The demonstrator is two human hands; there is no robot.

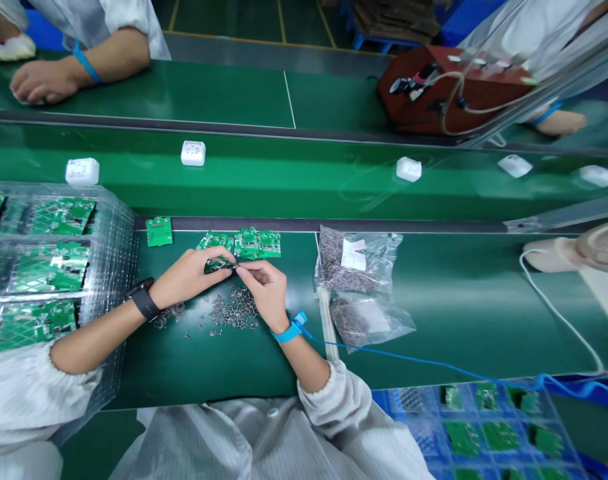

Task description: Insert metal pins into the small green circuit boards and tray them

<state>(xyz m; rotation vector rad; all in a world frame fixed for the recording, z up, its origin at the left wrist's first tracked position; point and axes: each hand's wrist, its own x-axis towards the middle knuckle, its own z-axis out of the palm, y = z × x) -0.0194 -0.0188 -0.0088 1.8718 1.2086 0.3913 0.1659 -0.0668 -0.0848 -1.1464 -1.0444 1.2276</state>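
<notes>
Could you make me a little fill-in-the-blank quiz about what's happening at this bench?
1. The left hand holds a circuit board whose main color is ____.
2. The strap at the right hand is colored ____.
3. The watch is worn just behind the ____ hand.
4. The number of clear bags lying on the table is ____.

Missing words: green; blue; left; two.
</notes>
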